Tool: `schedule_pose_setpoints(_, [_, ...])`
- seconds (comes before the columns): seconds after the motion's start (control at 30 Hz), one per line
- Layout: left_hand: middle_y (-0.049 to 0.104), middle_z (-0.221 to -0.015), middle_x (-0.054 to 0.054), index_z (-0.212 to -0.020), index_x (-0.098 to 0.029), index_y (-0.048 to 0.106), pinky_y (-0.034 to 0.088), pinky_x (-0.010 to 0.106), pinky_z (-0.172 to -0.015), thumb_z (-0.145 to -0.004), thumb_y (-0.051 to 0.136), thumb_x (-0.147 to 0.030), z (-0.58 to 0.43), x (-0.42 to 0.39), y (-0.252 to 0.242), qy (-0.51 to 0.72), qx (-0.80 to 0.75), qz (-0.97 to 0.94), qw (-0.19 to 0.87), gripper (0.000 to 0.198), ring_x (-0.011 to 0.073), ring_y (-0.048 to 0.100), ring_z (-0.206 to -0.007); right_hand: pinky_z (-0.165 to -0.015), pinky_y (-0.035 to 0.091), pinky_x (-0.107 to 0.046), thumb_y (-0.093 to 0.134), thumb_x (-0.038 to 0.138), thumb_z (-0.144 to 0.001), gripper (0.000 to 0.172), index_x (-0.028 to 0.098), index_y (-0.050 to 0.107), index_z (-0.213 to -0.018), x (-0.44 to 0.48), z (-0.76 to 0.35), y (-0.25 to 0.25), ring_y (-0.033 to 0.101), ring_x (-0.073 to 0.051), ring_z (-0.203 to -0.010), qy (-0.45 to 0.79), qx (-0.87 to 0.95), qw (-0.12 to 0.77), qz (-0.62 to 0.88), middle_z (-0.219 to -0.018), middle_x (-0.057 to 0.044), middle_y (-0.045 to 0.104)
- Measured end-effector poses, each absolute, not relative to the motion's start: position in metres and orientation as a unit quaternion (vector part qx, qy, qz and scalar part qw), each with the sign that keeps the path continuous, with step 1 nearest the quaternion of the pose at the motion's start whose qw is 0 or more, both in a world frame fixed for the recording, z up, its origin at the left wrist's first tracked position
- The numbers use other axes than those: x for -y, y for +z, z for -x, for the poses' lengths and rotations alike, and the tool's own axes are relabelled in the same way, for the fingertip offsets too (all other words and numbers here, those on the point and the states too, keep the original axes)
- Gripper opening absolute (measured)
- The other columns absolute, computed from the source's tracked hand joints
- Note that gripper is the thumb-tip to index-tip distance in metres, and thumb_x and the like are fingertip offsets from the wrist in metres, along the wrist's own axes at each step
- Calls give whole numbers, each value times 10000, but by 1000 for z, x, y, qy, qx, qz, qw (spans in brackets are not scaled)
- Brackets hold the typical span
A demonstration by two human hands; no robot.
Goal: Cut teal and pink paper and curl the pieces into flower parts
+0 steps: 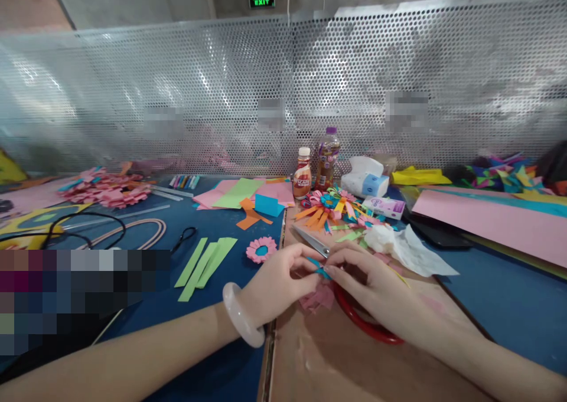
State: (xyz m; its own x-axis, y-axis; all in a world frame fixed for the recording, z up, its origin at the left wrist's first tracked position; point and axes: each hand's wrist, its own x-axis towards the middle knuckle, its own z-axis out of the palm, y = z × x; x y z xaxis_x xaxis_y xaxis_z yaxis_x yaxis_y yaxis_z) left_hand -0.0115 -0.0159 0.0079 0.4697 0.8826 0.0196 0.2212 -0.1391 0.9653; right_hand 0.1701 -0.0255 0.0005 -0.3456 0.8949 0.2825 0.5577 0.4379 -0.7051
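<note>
Between my left hand (292, 278) and my right hand (365, 275) is a small piece of blue paper (319, 267), pinched at the fingertips of both. A white bangle (241, 316) circles my left wrist. Under my right hand lie scissors with steel blades (310, 239) and red handles (363, 322); the hand hides their middle, and I cannot tell whether it touches them. Pink paper scraps (318, 298) lie just below my fingers. To the left of my left hand is a pink paper flower with a blue centre (261, 250).
Green paper strips (207, 266), orange paper (251, 214) and a folded blue sheet (268, 205) lie left of centre. Ribboned paper flowers (336, 204), two bottles (303, 175), tissue packs (364, 180) and crumpled tissue (411, 248) sit beyond my hands. A perforated metal screen (212, 95) stands behind.
</note>
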Motion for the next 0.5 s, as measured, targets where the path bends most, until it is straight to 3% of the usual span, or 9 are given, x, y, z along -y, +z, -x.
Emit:
schedule_pose_setpoints(0.23, [630, -806, 15, -975, -174, 546, 427, 259, -692, -709, 583, -188, 13, 12, 6, 330, -419, -657, 534, 269, 141, 581, -758, -807, 473, -309, 485, 165, -815, 123, 229, 584, -850, 24, -171, 2, 586, -149, -860, 208, 809, 343, 430, -952, -23, 585])
schedule_pose_setpoints(0.5, [629, -757, 3, -952, -168, 558, 413, 261, -677, -661, 597, -152, 11, 12, 12, 328, -443, -628, 550, 295, 147, 579, -741, -745, 508, -304, 474, 135, -817, 159, 195, 611, -871, 21, -173, -6, 584, -159, -849, 33, 863, 356, 358, -937, -65, 591])
